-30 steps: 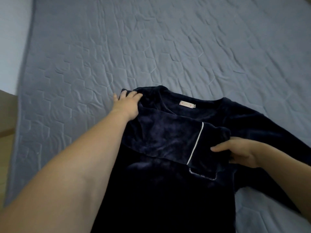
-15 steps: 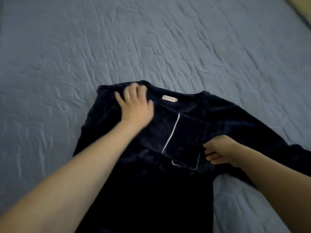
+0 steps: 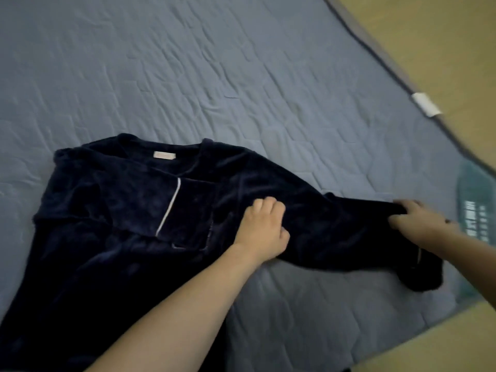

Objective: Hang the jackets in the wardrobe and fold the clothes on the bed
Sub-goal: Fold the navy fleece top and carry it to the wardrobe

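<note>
Shifted since earlier: left hand (image 3: 264, 226) from collar to right sleeve (image 3: 335, 226) base, fingers curled, pressing; right hand (image 3: 421, 221) gripping sleeve's cuff end; navy top (image 3: 112, 237) flat on bed (image 3: 214, 76).

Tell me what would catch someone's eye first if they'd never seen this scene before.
First, the dark navy velvety top spread on the blue quilted bedcover, with one white-piped sleeve folded across its chest. Next, the two bare hands: the left hand presses near the armpit, while the right hand grips the outstretched sleeve by its cuff end, toward the bed's right edge. A white tag stands out on the cover's far right border.
</note>
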`<control>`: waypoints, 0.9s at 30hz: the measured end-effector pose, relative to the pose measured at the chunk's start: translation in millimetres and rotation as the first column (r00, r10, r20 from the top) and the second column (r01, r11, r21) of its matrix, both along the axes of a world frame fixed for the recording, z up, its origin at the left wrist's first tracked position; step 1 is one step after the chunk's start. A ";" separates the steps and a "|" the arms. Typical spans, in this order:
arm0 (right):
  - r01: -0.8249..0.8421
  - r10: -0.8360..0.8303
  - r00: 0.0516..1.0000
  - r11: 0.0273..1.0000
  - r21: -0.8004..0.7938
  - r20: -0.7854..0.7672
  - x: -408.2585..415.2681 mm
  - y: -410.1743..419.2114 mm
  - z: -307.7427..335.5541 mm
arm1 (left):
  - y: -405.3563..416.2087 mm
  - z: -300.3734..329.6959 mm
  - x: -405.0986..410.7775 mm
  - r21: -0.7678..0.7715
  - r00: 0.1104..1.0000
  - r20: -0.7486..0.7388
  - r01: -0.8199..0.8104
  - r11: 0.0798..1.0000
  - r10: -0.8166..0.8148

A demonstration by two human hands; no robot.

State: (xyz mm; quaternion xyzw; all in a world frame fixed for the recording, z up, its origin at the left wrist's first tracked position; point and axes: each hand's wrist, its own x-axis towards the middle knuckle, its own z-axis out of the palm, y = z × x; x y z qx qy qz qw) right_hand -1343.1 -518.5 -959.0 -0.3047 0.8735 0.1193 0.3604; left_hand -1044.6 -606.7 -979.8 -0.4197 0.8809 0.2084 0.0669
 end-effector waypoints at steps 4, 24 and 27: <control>0.081 -0.073 0.993 0.993 -0.085 0.093 -61.6 35.9 -1.0 | 58.5 1.3 -72.5 0.074 0.939 -0.037 0.345 0.936 -0.343; 0.511 -0.418 0.336 0.834 0.209 0.844 -7.8 -36.5 113.3 | 89.6 68.9 -71.4 0.862 0.417 -0.212 -0.346 0.370 0.884; 0.516 -0.354 0.201 0.831 0.208 0.913 68.5 -91.3 146.2 | 61.8 94.8 -19.7 0.931 0.177 -0.138 -0.313 0.189 0.975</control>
